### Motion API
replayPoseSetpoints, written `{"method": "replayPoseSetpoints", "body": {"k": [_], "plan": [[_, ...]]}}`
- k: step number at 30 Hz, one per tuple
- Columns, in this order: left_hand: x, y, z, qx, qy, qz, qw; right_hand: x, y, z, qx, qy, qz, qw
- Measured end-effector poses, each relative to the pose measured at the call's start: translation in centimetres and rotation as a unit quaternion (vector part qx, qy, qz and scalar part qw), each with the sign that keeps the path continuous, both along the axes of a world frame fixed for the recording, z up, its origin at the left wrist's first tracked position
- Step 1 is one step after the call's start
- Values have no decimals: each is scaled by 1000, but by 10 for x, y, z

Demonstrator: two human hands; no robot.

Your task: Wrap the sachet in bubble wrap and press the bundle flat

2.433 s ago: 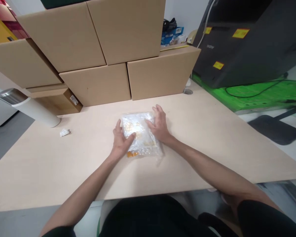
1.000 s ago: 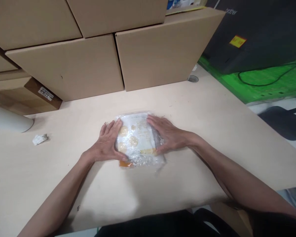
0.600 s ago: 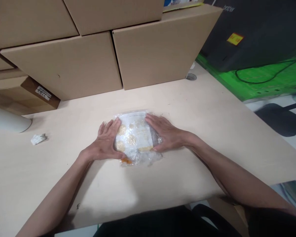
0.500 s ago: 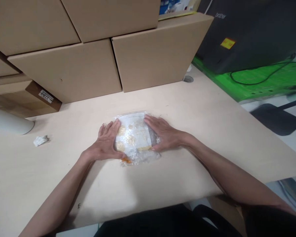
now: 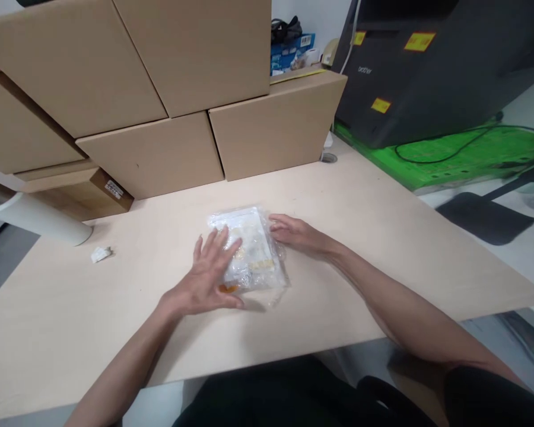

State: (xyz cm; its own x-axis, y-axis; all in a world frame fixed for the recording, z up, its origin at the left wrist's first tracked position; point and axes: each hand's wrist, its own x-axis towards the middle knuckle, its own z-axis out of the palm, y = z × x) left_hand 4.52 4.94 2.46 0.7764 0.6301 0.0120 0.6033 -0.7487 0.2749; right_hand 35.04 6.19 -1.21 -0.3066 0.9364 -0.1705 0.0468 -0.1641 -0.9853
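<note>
A flat packet in clear bubble wrap (image 5: 253, 249) lies on the table, with white printed paper showing through and an orange patch near its lower left corner. My left hand (image 5: 207, 273) rests over the packet's left side, fingers spread and thumb out toward the front. At the right edge, my right hand (image 5: 300, 237) is turned on its side, its fingers drawn together against the wrap. Its thumb is hard to make out.
Stacked cardboard boxes (image 5: 151, 157) line the table's back. A white roll (image 5: 53, 216) and a crumpled white scrap (image 5: 101, 254) are at left. Beyond the table's right edge, a dark Brother machine (image 5: 382, 77) stands on a green pallet (image 5: 463, 151).
My left hand has slid over the packet and spread its fingers. My right hand has turned from lying flat to fingers together at the edge. The packet has rotated slightly; the view has shifted.
</note>
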Motion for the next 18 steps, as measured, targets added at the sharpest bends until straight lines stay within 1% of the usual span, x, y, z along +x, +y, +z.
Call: {"method": "replayPoseSetpoints", "body": {"k": [2, 4, 7, 10, 12, 15, 16, 17, 18], "plan": [[12, -10, -9, 29, 11, -4, 1000, -4, 0, 0, -26, 8, 0, 1000], [20, -15, -21, 44, 12, 7, 999, -8, -1, 2, -42, 24, 11, 999], [20, -15, -36, 51, -18, 21, 998, -11, -6, 9, -46, 62, 31, 997], [15, -12, -44, 48, -87, 37, 994, -15, -11, 12, -46, 97, 38, 993], [14, -12, -44, 39, -142, 39, 988, -20, -13, 10, -38, 110, 25, 993], [18, -15, -36, 16, -252, 36, 967, -25, -13, 6, -43, 121, -37, 991], [20, -16, -33, 8, -300, 52, 953, -25, -12, 5, -51, 127, -64, 989], [21, -18, -29, -2, -353, 85, 932, -25, -11, 5, -56, 133, -90, 985], [21, -20, -25, -14, -413, 133, 901, -24, -9, 5, -57, 142, -112, 982]]}}
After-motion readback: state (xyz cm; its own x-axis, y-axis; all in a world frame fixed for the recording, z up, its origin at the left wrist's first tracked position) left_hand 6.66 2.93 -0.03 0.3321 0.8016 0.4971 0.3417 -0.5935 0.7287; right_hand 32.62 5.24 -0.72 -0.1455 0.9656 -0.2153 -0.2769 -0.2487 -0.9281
